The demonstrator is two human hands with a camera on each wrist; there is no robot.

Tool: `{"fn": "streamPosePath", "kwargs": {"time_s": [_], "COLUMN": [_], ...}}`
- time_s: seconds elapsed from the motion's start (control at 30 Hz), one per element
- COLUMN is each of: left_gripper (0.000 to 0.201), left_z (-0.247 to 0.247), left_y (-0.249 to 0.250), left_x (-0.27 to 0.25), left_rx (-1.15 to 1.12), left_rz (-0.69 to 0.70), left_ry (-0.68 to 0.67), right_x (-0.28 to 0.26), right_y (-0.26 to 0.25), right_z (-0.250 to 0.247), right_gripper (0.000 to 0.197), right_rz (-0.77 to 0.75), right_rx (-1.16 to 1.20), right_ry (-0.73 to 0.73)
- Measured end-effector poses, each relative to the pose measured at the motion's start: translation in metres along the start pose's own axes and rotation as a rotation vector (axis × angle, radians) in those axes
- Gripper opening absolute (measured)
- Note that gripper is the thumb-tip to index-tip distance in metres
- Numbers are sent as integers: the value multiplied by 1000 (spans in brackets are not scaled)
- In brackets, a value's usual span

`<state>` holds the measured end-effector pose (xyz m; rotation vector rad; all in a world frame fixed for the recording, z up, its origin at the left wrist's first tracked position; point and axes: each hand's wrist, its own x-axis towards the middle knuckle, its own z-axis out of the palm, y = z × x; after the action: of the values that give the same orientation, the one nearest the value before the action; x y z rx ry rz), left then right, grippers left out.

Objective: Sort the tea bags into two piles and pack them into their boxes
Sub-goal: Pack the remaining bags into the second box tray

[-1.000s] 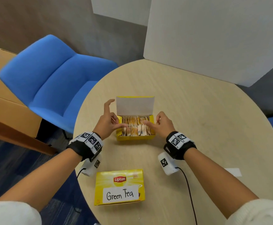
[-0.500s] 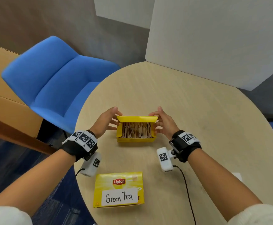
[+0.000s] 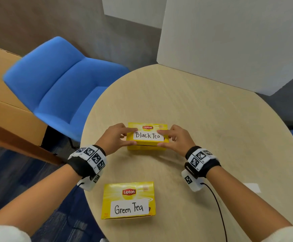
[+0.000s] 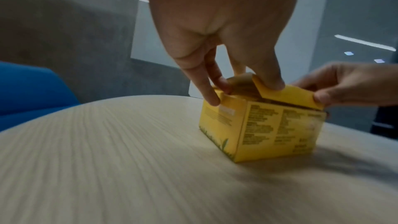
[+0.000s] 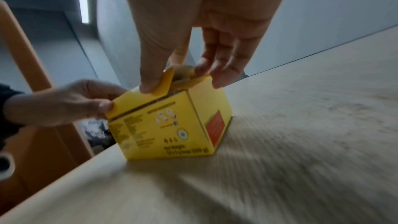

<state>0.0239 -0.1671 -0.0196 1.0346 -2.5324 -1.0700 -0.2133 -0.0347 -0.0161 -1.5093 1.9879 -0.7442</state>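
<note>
Black Tea box [image 3: 148, 137] sat mid-worktop [image 3: 203, 119], lid folded down but front edge not fully seated. Left hand [image 3: 115, 138] and right hand [image 3: 176, 137] each pinched a lid corner, thumb on the front flap. Contents hidden; side tabs blurred, apparently still protruding. Green Tea box [image 3: 128, 200] lay closed, nearer the person.

Round light-wood bench [image 3: 203, 119]. On it: yellow box labelled "Black Tea" [image 3: 147, 137] near centre; yellow box labelled "Green Tea" [image 3: 128, 200] closer to near edge, apart from first; small white slip [image 3: 252, 186] at right.
</note>
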Motion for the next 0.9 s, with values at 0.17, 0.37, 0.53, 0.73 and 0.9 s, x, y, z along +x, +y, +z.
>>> {"fn": "streamPosePath", "kwargs": {"time_s": [0.17, 0.37, 0.53, 0.73, 0.9], "left_gripper": [49, 58, 64, 66, 57], "left_z": [1, 5, 6, 4, 8], "left_y": [-5, -5, -6, -8, -12], "left_x": [-3, 3, 3, 8, 7], "left_rx": [453, 577, 551, 608, 649], "left_rz": [307, 539, 473, 519, 557], "left_ry": [108, 84, -55, -72, -28], "right_x": [-4, -3, 0, 1, 3], "right_y": [14, 19, 17, 19, 22], "right_z": [6, 15, 15, 15, 17], "right_gripper": [39, 57, 58, 56, 53], "right_rz": [-208, -460, -496, -511, -567], "right_rx": [-182, -332, -393, -406, -432], "right_ry": [-5, 74, 100, 83, 131]}}
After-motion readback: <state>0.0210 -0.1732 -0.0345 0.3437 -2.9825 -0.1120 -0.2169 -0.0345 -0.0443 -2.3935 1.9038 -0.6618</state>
